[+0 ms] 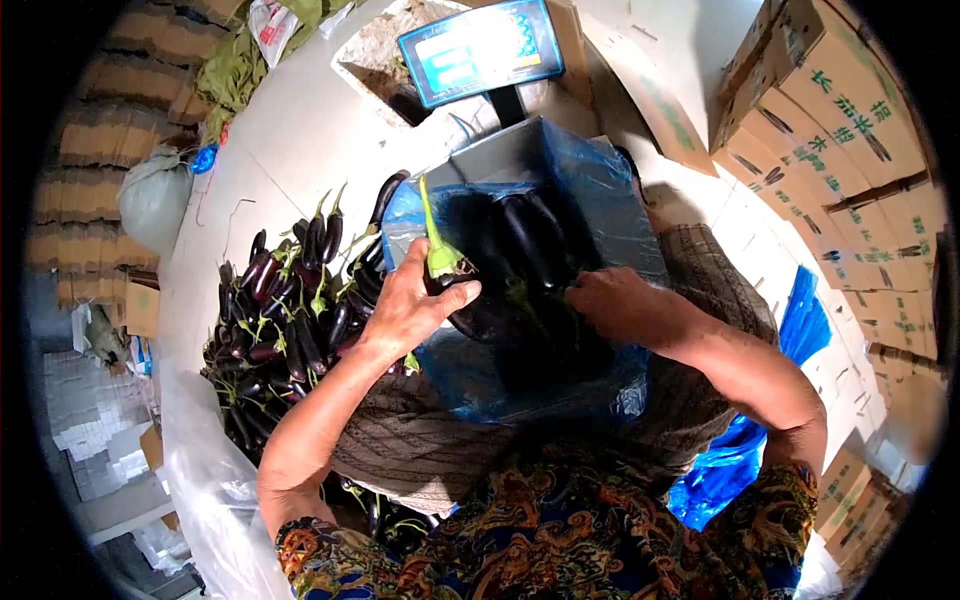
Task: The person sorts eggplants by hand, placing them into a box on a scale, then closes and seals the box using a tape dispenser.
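- Purple eggplant [470, 312], green stem upward, sits gripped in the left hand [405, 312], fingers curled around it over the blue plastic liner [520, 400].
- Right hand [622, 303] rests knuckles-up on the packed eggplants [525, 245] inside the liner; whether it grips one cannot be told.
- Loose heap [285, 330] lies just beside the left hand.

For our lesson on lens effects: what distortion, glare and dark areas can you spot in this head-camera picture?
Head view: a fisheye lens bends the stacked boxes and leaves a black ring round the picture; the scale display and pale floor are washed out by glare; eggplants inside the blue bag sink into shadow; the left hand and right hand look sharp.
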`<state>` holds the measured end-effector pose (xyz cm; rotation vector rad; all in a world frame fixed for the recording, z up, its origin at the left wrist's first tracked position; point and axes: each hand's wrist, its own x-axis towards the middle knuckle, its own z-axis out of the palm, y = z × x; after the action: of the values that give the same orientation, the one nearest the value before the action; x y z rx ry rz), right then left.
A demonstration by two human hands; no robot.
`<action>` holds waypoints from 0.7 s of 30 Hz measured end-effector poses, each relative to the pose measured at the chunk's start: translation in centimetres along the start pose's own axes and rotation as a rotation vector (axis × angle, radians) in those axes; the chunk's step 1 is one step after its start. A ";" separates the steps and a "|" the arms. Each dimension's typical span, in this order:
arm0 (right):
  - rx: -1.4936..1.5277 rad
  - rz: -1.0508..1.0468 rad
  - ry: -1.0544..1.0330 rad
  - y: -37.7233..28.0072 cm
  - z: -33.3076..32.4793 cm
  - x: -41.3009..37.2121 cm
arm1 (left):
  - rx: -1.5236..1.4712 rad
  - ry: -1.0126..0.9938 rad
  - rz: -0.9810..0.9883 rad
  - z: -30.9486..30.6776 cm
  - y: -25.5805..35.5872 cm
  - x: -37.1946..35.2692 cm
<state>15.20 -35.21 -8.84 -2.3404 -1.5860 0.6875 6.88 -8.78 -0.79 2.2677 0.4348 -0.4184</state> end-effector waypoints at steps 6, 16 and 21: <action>0.162 -0.091 -0.151 -0.1 0.3 1.7 | 0.097 -0.101 0.116 1.6 1.7 -1.5; 0.231 0.011 -0.146 -0.3 0.8 3.2 | 0.097 -0.193 0.184 2.9 -0.8 -2.6; 0.048 0.096 -0.019 -0.8 3.4 2.3 | -0.029 -0.252 0.149 3.6 -2.3 -2.3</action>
<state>13.51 -32.99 -12.00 -2.3948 -1.4561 0.7617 3.30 -10.38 -3.61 2.1658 0.1412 -0.6075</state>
